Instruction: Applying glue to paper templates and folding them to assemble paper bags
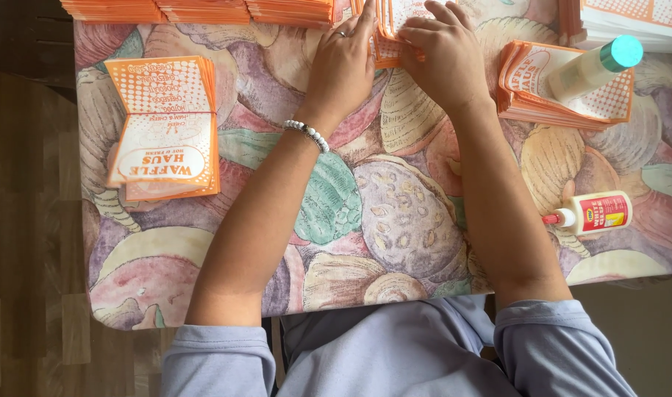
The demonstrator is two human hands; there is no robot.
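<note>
Both my hands rest on a small stack of orange-and-white printed paper sleeves (386, 45) at the far middle of the table. My left hand (343, 62), with a ring and a bead bracelet at the wrist, lies flat with its fingers on the stack's left edge. My right hand (442, 51) presses down on the stack's right side, fingers curled over it. Neither hand lifts anything; the stack is mostly hidden under them.
A folded pile of the same orange sleeves (167, 129) lies at the left. Another pile (527, 95) at the right carries a white bottle with a teal cap (593, 66). A small white glue bottle (597, 213) lies on its side. More stacks (204, 11) line the far edge of the shell-patterned tablecloth (380, 213).
</note>
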